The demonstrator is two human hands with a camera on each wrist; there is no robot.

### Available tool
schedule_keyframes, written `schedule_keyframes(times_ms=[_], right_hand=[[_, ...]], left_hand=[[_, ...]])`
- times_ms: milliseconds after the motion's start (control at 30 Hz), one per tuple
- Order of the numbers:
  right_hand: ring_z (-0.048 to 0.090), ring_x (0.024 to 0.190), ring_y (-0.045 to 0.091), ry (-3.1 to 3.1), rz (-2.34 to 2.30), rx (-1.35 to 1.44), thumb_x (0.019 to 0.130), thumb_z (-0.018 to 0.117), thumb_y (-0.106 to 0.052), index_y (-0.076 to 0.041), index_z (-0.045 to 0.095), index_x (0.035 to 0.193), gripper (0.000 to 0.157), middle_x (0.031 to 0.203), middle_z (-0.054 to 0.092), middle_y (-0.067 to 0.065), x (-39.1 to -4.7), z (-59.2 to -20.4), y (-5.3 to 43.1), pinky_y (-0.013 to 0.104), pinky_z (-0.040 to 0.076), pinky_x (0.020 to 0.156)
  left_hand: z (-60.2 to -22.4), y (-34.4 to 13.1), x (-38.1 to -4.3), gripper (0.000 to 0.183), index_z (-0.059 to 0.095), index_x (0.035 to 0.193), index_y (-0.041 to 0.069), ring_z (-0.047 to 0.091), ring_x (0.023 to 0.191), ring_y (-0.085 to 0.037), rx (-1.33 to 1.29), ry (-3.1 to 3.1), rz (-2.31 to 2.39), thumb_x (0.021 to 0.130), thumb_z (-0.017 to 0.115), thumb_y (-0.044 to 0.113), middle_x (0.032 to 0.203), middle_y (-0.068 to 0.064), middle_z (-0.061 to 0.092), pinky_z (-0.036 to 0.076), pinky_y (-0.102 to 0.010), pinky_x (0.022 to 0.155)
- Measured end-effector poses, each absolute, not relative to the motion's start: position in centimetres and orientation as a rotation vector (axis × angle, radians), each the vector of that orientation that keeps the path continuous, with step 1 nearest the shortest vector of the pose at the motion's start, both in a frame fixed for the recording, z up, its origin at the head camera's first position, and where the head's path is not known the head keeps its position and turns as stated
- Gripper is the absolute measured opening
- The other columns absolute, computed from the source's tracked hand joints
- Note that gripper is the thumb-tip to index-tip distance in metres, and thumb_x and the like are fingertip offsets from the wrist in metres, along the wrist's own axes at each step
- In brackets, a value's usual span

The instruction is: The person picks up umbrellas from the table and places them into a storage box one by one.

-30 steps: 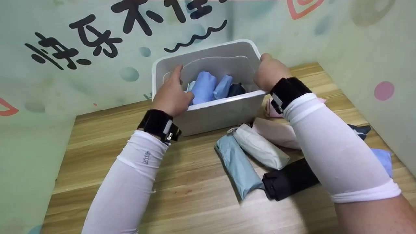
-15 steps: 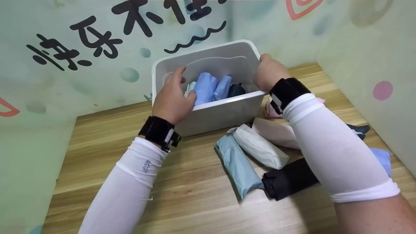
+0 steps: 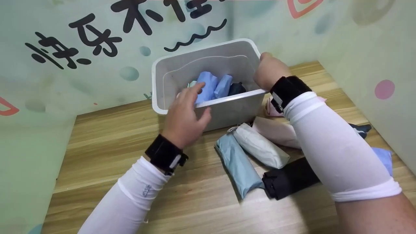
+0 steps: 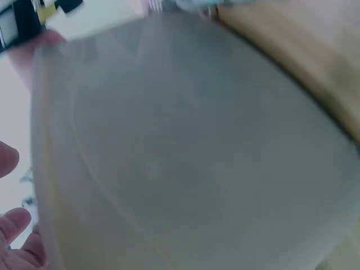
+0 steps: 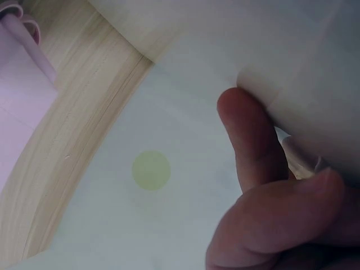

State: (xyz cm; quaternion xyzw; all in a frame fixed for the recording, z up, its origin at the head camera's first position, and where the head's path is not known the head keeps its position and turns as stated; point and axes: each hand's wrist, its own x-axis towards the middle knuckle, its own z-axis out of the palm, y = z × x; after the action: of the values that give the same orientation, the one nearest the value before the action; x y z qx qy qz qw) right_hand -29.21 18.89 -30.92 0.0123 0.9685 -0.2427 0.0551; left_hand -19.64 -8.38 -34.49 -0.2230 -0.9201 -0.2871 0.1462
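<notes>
A light grey plastic bin point(image 3: 234, 112) stands tilted against the back wall. My right hand point(image 3: 271, 71) grips its right rim; in the right wrist view the thumb and fingers point(image 5: 275, 225) curl at the bin's edge. In front of the bin's near rim, my left hand point(image 3: 185, 117) is spread with nothing in it. The bin's outer wall point(image 4: 185, 140) fills most of the left wrist view, the left fingers point(image 4: 14, 222) apart at its edge. Inside lie a large blue folded umbrella point(image 3: 207, 85), a smaller blue one point(image 3: 223, 86), a dark one point(image 3: 237, 88) and a partly hidden pale green piece.
Right of centre on the wooden table point(image 3: 107, 146) lie more folded umbrellas: teal point(image 3: 239, 165), white point(image 3: 261, 146), beige point(image 3: 276, 131) and black point(image 3: 289, 178). A pink piece point(image 3: 272, 109), a blue one and a dark one are partly behind my right arm. Walls enclose the table.
My left hand has come off the bin's left side and moved right and toward me, across the near rim. The right hand and the bin have stayed almost still.
</notes>
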Motion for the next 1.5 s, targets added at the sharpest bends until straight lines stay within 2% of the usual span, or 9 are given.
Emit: schedule_keyframes(times_ms=[233,333,400,533,733,1000,1267,1500], right_hand=[[0.059,0.111,0.041,2.955,-0.698,0.039,0.094,0.043,-0.012,0.007,0.032,0.152,0.062,0.13,0.061,0.029,-29.2,-30.9,18.9,0.056,0.049,0.104],[0.059,0.112,0.041,2.957,-0.702,0.039,0.094,0.044,-0.012,0.007,0.033,0.151,0.061,0.131,0.061,0.03,-29.2,-30.8,19.0,0.056,0.049,0.104],[0.059,0.112,0.041,2.962,-0.703,0.037,0.094,0.044,-0.012,0.007,0.033,0.151,0.061,0.132,0.061,0.03,-29.2,-30.9,19.0,0.056,0.048,0.104],[0.059,0.113,0.041,2.965,-0.712,0.035,0.095,0.045,-0.012,0.008,0.032,0.152,0.062,0.133,0.06,0.031,-29.2,-30.9,19.0,0.056,0.048,0.105],[0.058,0.115,0.041,2.955,-0.722,0.038,0.095,0.045,-0.012,0.007,0.032,0.153,0.062,0.134,0.06,0.03,-29.2,-30.9,18.9,0.056,0.048,0.106],[0.058,0.115,0.041,2.957,-0.732,0.047,0.094,0.046,-0.012,0.007,0.033,0.152,0.062,0.135,0.06,0.03,-29.2,-30.9,18.9,0.056,0.048,0.106],[0.058,0.113,0.04,2.933,-0.744,0.054,0.096,0.044,-0.012,0.005,0.032,0.152,0.06,0.134,0.06,0.028,-29.2,-30.9,18.9,0.055,0.048,0.105],[0.058,0.114,0.04,2.944,-0.74,0.052,0.096,0.044,-0.012,0.005,0.034,0.152,0.059,0.134,0.06,0.028,-29.2,-31.0,18.9,0.056,0.048,0.105]], left_hand=[[-35.9,-6.9,-17.1,0.068,0.049,0.155,0.013,0.044,0.144,-0.03,-0.8,-2.61,-0.749,0.093,0.07,0.03,0.152,-0.012,0.052,0.024,-0.057,0.125],[-36.3,-6.3,-16.0,0.07,0.047,0.156,0.012,0.034,0.152,-0.036,-0.854,-2.637,-0.758,0.092,0.07,0.031,0.158,-0.015,0.045,0.012,-0.063,0.128],[-36.6,-5.9,-15.3,0.072,0.046,0.157,0.013,0.027,0.156,-0.038,-0.888,-2.674,-0.783,0.092,0.071,0.032,0.162,-0.016,0.04,0.009,-0.064,0.128],[-37.4,-5.1,-14.2,0.076,0.043,0.16,0.016,0.022,0.159,-0.039,-0.934,-2.768,-0.83,0.093,0.072,0.037,0.167,-0.016,0.034,0.011,-0.061,0.129],[-38.8,-4.2,-13.1,0.081,0.039,0.163,0.017,0.024,0.157,-0.039,-0.95,-2.88,-0.83,0.095,0.072,0.045,0.167,-0.017,0.031,0.016,-0.06,0.129],[-40.0,-2.9,-12.1,0.091,0.033,0.165,0.021,0.024,0.158,-0.038,-0.926,-3.016,-0.803,0.092,0.073,0.058,0.17,-0.016,0.027,0.021,-0.057,0.129],[-41.0,-1.6,-11.0,0.093,0.031,0.166,0.025,0.022,0.16,-0.033,-0.967,-3.087,-0.74,0.092,0.07,0.064,0.171,-0.016,0.024,0.022,-0.054,0.13],[-41.6,-0.9,-10.3,0.093,0.03,0.166,0.028,0.021,0.161,-0.036,-0.995,-3.115,-0.668,0.091,0.069,0.067,0.172,-0.017,0.023,0.023,-0.055,0.129]])
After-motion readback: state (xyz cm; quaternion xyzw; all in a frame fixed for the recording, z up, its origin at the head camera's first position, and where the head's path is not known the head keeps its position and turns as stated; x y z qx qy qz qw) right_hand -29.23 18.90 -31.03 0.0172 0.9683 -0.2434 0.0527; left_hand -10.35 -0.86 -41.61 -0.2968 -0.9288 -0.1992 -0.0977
